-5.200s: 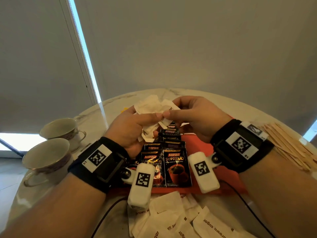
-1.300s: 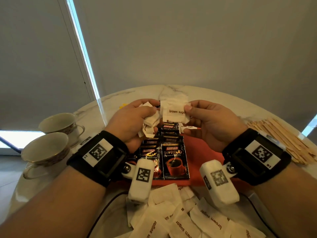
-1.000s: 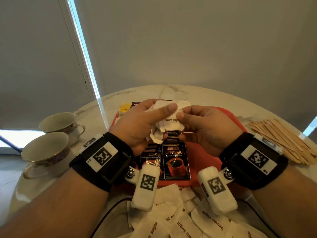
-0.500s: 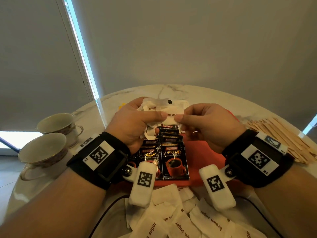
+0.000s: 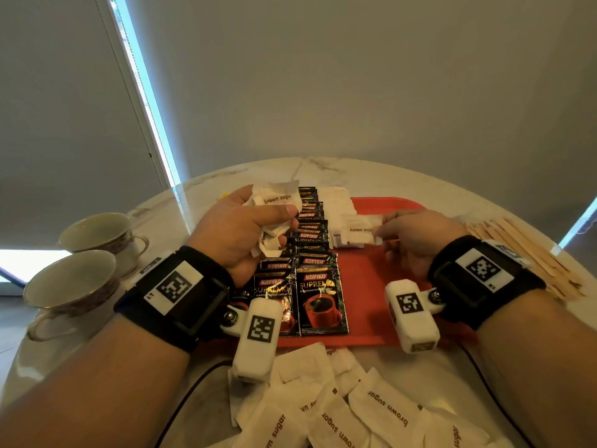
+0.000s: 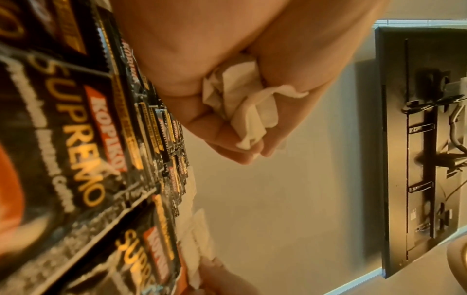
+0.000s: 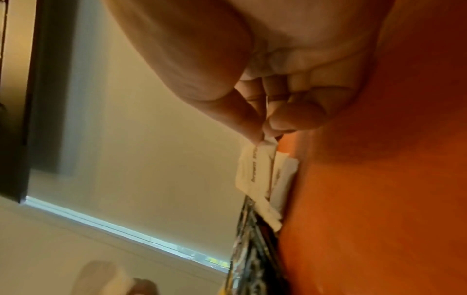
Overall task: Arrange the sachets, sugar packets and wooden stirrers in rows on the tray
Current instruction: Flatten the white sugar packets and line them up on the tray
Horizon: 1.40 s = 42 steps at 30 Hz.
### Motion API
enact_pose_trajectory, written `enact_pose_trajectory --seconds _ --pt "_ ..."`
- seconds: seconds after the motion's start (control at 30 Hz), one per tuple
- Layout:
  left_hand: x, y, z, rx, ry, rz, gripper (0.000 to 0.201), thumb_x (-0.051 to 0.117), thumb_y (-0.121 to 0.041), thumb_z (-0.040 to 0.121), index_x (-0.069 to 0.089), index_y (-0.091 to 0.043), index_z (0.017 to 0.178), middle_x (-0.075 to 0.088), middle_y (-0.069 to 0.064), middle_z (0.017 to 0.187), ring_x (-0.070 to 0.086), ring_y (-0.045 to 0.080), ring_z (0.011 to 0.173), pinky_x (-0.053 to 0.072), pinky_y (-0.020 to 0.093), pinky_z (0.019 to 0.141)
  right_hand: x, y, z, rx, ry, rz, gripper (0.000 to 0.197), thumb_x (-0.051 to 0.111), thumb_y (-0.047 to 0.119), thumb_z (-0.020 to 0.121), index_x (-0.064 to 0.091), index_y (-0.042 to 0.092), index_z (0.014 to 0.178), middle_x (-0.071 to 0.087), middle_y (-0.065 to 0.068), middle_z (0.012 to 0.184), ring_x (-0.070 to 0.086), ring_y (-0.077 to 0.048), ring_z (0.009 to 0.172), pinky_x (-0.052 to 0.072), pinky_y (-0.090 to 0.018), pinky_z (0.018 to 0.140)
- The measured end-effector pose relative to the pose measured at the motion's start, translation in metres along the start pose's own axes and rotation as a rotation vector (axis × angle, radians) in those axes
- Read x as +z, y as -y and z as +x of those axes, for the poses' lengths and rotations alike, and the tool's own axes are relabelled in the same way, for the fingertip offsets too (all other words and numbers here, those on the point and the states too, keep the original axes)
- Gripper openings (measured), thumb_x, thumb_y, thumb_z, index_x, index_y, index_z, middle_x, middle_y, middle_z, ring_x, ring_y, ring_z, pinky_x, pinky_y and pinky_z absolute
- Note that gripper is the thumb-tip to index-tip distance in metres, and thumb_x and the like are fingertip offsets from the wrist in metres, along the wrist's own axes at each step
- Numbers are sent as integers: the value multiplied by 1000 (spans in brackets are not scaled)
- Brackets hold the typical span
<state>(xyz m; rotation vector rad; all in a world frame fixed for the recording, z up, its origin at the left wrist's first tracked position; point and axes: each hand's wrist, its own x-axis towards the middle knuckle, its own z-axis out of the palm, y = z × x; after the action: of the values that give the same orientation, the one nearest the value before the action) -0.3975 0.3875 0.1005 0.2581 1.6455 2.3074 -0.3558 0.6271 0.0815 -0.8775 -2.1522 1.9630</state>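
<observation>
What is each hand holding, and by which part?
Left hand grips a crumpled bunch of white paper brown-sugar packets round its middle. Right hand pinches one white brown-sugar packet by its right end.

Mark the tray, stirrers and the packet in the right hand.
tray (image 5: 365, 305), head view, bare red floor near front edge.
stirrers (image 5: 529, 253), head view, middle of the pile.
packet (image 5: 357, 230), head view, its printed face.

Left hand (image 5: 240, 232) hides coffee sachets (image 5: 311, 234) beneath; loose sugar packets (image 5: 349, 412) cut off at bottom edge.
</observation>
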Motion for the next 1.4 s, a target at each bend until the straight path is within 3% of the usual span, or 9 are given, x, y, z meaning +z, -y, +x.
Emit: enact_pose_trajectory --seconds 0.23,0.5,0.6,0.73,0.87,1.0,1.17,1.3,1.4 --pt "-1 -4 1 -14 -7 -11 29 72 6 87 67 -11 110 78 5 84 73 18 71 52 22 45 3 -3 3 41 89 -55 9 66 -3 92 68 6 92 67 -7 64 58 -13 52 50 -24 46" --pt "0 -4 0 -10 -19 12 30 72 5 87 67 -11 112 78 4 82 73 18 72 53 23 47 6 -3 1 62 108 43 11 66 8 96 64 2 104 65 -8 75 64 -15 60 55 -27 59" --pt "0 -4 -1 -13 -13 16 30 72 5 87 67 -10 112 77 5 84 73 18 73 53 23 47 6 -2 -1 30 74 43 22 68 11 94 66 0 113 70 -14 96 66 -16 67 55 -26 53" --pt "0 -4 -1 -24 -12 28 27 72 4 88 67 -11 109 77 4 84 73 18 75 52 23 47 7 2 -3 -51 24 78 3 66 11 95 64 8 96 67 -10 87 62 -15 62 52 -30 60" --pt "1 -4 -1 -42 4 31 21 67 5 91 66 -9 107 76 7 84 72 21 77 51 23 45 10 2 -6 -15 116 -18 13 66 18 97 67 6 93 64 -7 77 62 -17 65 54 -30 62" --pt "3 -4 -4 -99 41 -5 18 57 4 96 62 -4 111 71 17 91 70 21 70 50 21 43 12 0 -8 40 175 -23 18 64 21 98 67 5 90 69 -11 88 66 -19 73 55 -30 68" --pt "6 -2 -7 -109 138 38 27 61 5 96 66 -4 120 75 13 96 72 19 70 51 22 44 18 10 -23 -141 216 177 15 66 19 97 68 4 94 65 -9 88 65 -17 74 57 -26 60" --pt "6 2 -8 -96 170 125 32 70 2 91 68 -7 122 77 8 91 71 17 70 50 22 43 27 16 -43 -293 443 120 34 77 32 75 73 11 100 72 -10 96 66 -17 80 55 -32 74" --pt "7 2 -10 -101 191 163 34 75 0 85 68 -7 118 78 7 88 71 19 70 49 22 42 31 13 -48 -369 413 83 30 81 21 69 72 9 96 74 -13 94 67 -19 76 58 -29 67"
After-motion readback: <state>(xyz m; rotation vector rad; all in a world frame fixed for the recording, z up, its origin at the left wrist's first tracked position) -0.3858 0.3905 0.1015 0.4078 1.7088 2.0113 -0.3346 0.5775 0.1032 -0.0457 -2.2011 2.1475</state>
